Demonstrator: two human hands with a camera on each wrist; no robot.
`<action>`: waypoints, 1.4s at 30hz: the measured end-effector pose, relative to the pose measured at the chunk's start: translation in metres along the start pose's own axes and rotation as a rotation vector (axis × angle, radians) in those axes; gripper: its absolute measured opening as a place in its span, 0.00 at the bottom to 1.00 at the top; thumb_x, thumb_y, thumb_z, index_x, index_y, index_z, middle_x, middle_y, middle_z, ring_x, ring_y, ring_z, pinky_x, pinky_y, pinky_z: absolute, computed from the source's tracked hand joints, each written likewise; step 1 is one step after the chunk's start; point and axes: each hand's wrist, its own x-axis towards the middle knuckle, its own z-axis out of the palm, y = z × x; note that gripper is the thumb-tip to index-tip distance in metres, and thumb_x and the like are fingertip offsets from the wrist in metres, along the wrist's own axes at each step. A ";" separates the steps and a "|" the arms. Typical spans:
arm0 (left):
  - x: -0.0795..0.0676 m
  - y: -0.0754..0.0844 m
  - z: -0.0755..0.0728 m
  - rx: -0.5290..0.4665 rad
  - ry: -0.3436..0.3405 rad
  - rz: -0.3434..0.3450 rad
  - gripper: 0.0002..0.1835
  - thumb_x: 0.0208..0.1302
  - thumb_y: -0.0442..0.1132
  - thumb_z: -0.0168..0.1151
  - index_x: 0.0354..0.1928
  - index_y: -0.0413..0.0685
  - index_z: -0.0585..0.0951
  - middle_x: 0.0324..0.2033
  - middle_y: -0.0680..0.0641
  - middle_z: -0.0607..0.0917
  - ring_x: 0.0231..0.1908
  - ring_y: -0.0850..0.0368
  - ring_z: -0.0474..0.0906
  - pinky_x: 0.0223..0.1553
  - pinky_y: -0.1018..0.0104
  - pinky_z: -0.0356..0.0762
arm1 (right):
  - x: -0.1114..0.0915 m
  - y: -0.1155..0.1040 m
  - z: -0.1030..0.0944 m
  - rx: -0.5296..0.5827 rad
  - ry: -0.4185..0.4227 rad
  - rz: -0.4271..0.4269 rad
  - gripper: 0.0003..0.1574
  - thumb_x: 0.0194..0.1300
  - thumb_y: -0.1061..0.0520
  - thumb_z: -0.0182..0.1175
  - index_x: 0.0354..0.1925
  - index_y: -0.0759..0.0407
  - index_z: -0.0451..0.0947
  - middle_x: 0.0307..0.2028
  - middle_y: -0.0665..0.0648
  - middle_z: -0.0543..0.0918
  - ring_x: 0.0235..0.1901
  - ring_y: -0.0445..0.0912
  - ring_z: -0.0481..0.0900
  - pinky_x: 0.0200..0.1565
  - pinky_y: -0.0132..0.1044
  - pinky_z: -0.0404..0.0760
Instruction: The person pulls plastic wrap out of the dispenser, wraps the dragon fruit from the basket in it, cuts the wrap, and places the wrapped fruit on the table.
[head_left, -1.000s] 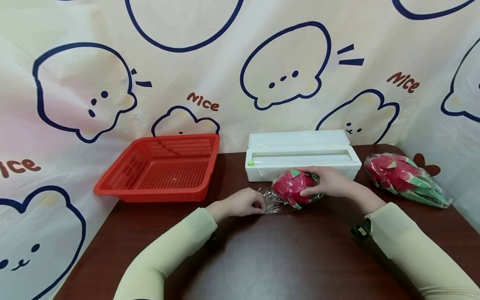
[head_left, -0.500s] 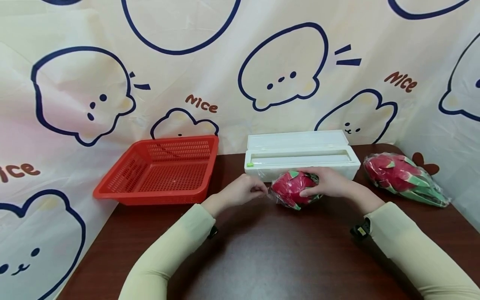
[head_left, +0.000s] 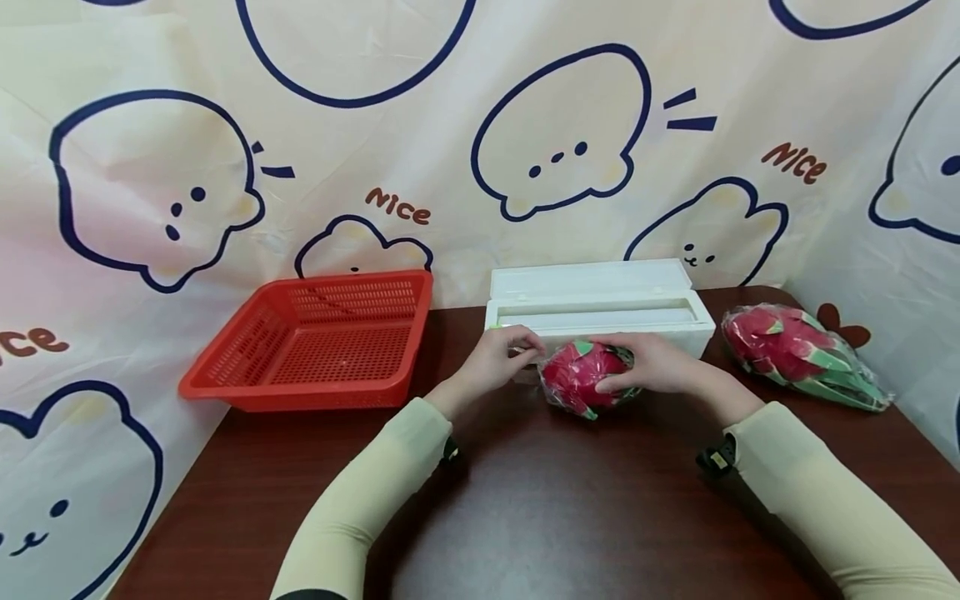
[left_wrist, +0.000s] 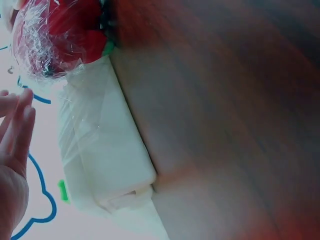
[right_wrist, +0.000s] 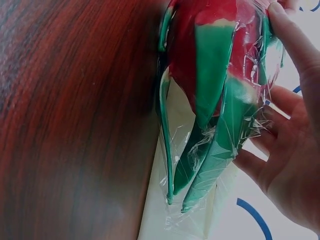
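Observation:
A dragon fruit [head_left: 576, 379] wrapped in clear plastic film lies on the table in front of the white box. My right hand [head_left: 651, 362] holds it from the right, thumb on the near side and fingers over the top. Green leaf tips of the dragon fruit [right_wrist: 215, 90] show under wrinkled film in the right wrist view. My left hand [head_left: 495, 360] is just left of the fruit, its fingers loosely bent. In the left wrist view those fingers [left_wrist: 22, 125] stand apart from the film-covered fruit [left_wrist: 65, 40] and hold nothing visible.
An open white cling film box [head_left: 600, 310] with a green slider [left_wrist: 63, 191] stands behind the fruit. A second wrapped dragon fruit [head_left: 795, 350] lies at the right. The red basket [head_left: 390, 392] stands at the left on the dark wooden table [head_left: 540, 508].
My left hand has let go of the loose film at the fruit's left end and risen. That film now lies against the fruit. The right hand keeps its hold.

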 end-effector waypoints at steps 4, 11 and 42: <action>-0.012 -0.001 -0.003 0.030 0.027 0.063 0.07 0.61 0.31 0.67 0.41 0.42 0.81 0.36 0.49 0.83 0.37 0.59 0.80 0.39 0.66 0.81 | 0.000 0.000 0.001 0.007 -0.002 -0.005 0.50 0.52 0.40 0.73 0.68 0.56 0.68 0.63 0.64 0.71 0.59 0.59 0.70 0.55 0.58 0.73; -0.023 -0.004 -0.001 -0.006 -0.104 0.054 0.24 0.52 0.38 0.77 0.48 0.43 0.74 0.42 0.48 0.80 0.42 0.53 0.80 0.42 0.61 0.81 | 0.001 0.001 -0.003 0.005 0.001 -0.008 0.50 0.52 0.39 0.73 0.68 0.56 0.69 0.62 0.64 0.72 0.58 0.60 0.70 0.54 0.57 0.74; -0.002 -0.011 0.005 -0.177 -0.120 -0.236 0.06 0.58 0.34 0.70 0.39 0.44 0.88 0.32 0.51 0.87 0.33 0.60 0.84 0.38 0.67 0.81 | 0.001 0.002 -0.003 0.035 -0.056 0.035 0.50 0.52 0.37 0.72 0.69 0.53 0.68 0.57 0.61 0.77 0.53 0.56 0.74 0.48 0.50 0.80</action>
